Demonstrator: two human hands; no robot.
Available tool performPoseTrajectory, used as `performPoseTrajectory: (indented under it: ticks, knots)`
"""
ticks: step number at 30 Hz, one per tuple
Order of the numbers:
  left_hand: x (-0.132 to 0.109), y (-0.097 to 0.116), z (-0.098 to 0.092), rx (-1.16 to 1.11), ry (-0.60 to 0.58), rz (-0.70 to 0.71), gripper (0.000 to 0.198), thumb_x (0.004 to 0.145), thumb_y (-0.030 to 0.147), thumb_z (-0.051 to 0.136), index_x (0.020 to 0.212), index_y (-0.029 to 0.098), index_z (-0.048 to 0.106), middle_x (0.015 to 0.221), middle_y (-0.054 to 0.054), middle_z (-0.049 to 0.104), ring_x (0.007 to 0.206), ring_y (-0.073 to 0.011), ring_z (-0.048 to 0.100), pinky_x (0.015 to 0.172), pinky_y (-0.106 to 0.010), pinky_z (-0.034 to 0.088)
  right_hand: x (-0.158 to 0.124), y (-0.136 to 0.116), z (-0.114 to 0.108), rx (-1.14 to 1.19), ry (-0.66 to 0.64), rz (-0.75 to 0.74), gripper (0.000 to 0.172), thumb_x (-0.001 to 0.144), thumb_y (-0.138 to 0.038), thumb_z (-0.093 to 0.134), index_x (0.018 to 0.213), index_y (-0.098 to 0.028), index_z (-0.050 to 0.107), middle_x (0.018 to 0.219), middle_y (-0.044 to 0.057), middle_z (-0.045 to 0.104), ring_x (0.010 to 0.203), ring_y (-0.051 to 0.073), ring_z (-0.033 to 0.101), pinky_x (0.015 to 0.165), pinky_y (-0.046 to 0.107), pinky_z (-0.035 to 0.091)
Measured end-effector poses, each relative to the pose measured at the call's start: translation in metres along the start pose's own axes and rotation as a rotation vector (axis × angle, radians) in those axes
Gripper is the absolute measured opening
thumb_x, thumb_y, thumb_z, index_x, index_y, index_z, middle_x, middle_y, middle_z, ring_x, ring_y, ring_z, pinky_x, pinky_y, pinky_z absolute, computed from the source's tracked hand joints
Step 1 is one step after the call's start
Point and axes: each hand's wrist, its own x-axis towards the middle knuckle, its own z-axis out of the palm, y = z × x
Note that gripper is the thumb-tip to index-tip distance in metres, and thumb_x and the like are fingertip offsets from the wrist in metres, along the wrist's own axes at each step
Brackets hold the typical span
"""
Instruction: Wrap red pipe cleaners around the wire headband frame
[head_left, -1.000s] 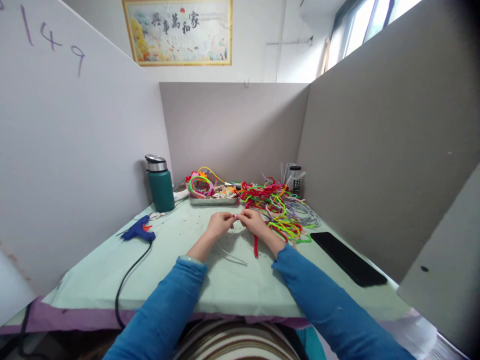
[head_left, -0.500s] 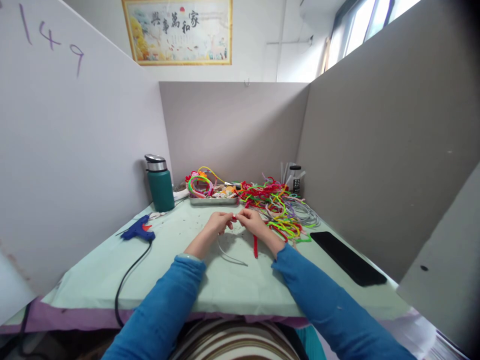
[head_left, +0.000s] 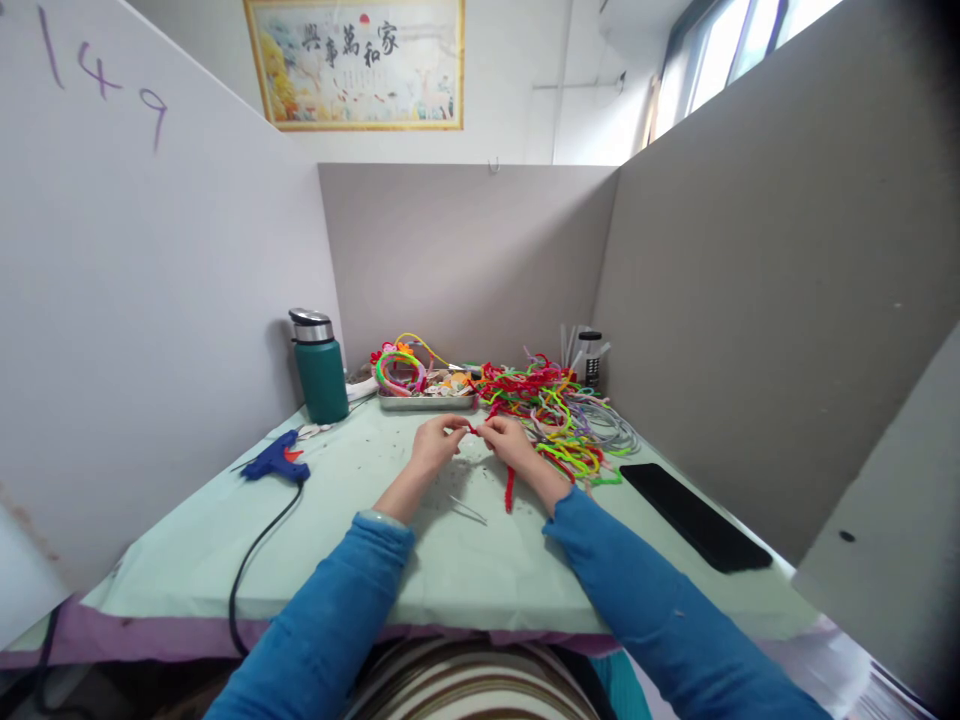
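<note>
My left hand point(head_left: 433, 446) and my right hand point(head_left: 508, 441) meet above the middle of the table, both pinched on the top of a red pipe cleaner point(head_left: 511, 488). Its fuzzy tail hangs down below my right hand to the green table cover point(head_left: 465, 560). A thin pale band point(head_left: 466, 508) trails from under my left hand toward me. Just right of my hands lies a heap of coloured pipe cleaners point(head_left: 559, 410).
A green flask point(head_left: 319, 368) stands at the back left. A blue glue gun point(head_left: 276, 460) with a black cord lies left. A metal tray point(head_left: 427, 398) of craft pieces sits behind my hands. A black phone point(head_left: 694, 516) lies right. Partition walls close three sides.
Both hands have risen slightly and drawn closer together on the red pipe cleaner. The pale band under my left hand has shifted and shows less of its curve.
</note>
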Motion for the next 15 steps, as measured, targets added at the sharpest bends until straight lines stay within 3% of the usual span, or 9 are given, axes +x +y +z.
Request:
performPoseTrajectory:
  ticks: [3, 6, 15]
  knots:
    - [-0.0014, 0.0012, -0.0006, 0.178, 0.011, 0.141, 0.024, 0.077, 0.024, 0.056, 0.096, 0.020, 0.070, 0.096, -0.005, 0.068, 0.068, -0.0116, 0.061, 0.068, -0.023, 0.046, 0.0001, -0.0004, -0.0002, -0.003, -0.012, 0.002, 0.027, 0.074, -0.038, 0.053, 0.057, -0.017, 0.051, 0.047, -0.004, 0.047, 0.047, 0.009, 0.040, 0.048, 0.021, 0.031]
    - [-0.0019, 0.0019, -0.0011, 0.281, 0.015, 0.185, 0.024, 0.078, 0.023, 0.056, 0.096, 0.021, 0.071, 0.100, -0.004, 0.068, 0.081, -0.0148, 0.062, 0.079, -0.024, 0.044, -0.0006, -0.0022, -0.0004, 0.001, -0.026, -0.018, 0.027, 0.073, -0.038, 0.053, 0.057, -0.016, 0.052, 0.049, -0.004, 0.047, 0.048, 0.009, 0.040, 0.049, 0.021, 0.032]
    - [-0.0018, 0.0044, -0.0011, 0.314, 0.015, 0.176, 0.025, 0.079, 0.021, 0.055, 0.099, 0.021, 0.070, 0.099, -0.005, 0.069, 0.089, -0.0168, 0.061, 0.082, -0.024, 0.042, -0.0026, -0.0077, 0.0000, 0.006, -0.038, -0.037, 0.026, 0.073, -0.036, 0.053, 0.056, -0.016, 0.052, 0.050, -0.003, 0.047, 0.048, 0.008, 0.039, 0.049, 0.021, 0.031]
